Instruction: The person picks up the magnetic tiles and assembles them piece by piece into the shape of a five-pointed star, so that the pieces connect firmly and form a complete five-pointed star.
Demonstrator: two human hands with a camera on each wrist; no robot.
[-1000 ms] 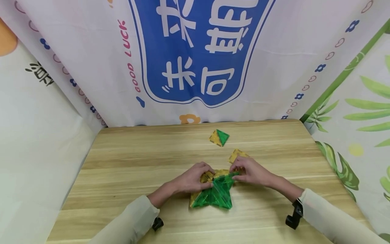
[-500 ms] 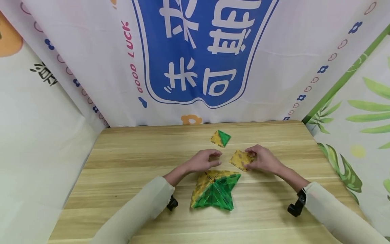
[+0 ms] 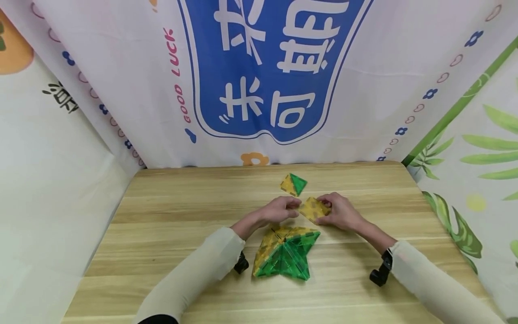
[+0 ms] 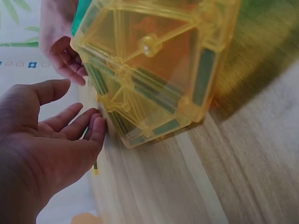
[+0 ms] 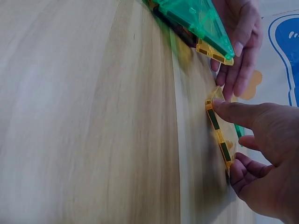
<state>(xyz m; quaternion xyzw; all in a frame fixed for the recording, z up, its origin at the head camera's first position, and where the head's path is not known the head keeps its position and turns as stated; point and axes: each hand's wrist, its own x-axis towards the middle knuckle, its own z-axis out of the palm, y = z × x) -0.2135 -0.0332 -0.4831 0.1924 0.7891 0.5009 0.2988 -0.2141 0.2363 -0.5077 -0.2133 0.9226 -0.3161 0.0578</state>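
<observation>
A flat yellow magnetic tile (image 3: 310, 209) lies in the middle back of the table. My right hand (image 3: 337, 210) pinches its right side; the right wrist view shows the thumb on one edge and fingers at another. Close to the tile's left corner is my left hand (image 3: 279, 209), its fingers loosely bent with nothing held, as the left wrist view also shows. In front of both hands stands a raised, star-like magnetic tile build (image 3: 297, 258), green towards me and yellow behind. The left wrist view sees its yellow side (image 4: 159, 60) up close.
Behind the tile, a green triangle tile (image 3: 299, 183) and a yellow triangle tile (image 3: 288, 185) lie edge to edge. The wooden table (image 3: 182, 193) ends at a printed cloth (image 3: 364, 112) at the back, with cloth on both sides.
Both hands have left the star-like build. My right hand took hold of the yellow tile and shifted it slightly left. My left hand moved back and right, towards the tile.
</observation>
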